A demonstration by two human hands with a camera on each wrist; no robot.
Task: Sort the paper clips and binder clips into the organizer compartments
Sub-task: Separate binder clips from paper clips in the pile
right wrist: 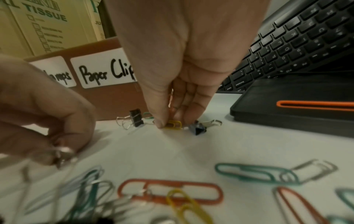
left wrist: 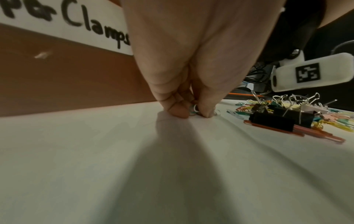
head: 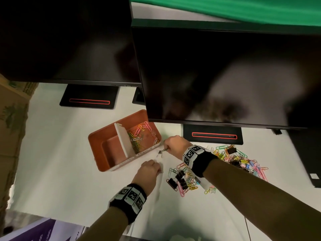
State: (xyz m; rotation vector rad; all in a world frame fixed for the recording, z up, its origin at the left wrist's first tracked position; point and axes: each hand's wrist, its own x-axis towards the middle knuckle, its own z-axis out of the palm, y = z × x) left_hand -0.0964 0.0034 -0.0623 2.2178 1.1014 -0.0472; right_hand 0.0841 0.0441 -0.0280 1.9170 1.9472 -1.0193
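Trouble could come at the right hand (right wrist: 172, 122), whose fingertips pinch a yellow paper clip (right wrist: 174, 124) flat on the worktop (head: 69, 162) beside the organizer (head: 104, 164) while the left hand (head: 149, 169) pinches another clip: a neighbouring binder clip (right wrist: 197, 128) might snag and land in the wrong compartment.

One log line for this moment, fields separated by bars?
right hand: pinches yellow paper clip | left hand: pinches silver clip | clamps compartment: empty
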